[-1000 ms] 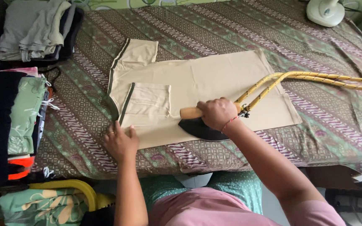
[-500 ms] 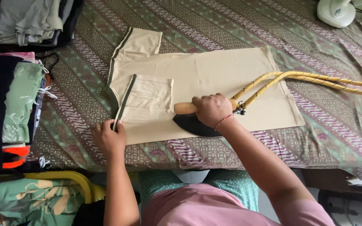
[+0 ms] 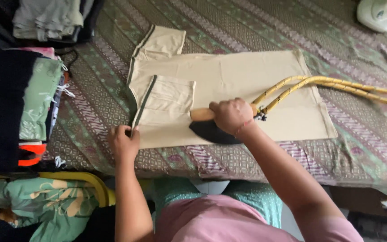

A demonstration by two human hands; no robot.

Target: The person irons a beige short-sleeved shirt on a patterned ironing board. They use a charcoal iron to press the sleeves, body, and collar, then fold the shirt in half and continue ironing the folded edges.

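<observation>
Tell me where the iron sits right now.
The dark iron with a wooden handle sits on the beige shirt's near edge, centre of the head view, gripped by the right hand.

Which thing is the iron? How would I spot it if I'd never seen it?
Find the big patterned cloth covering the table, then the flat beige shirt spread on it. On the shirt's near edge, the right hand grips the iron. It is the only dark, boat-shaped thing there, with a wooden handle and a yellow braided cord trailing off to the right.
</observation>
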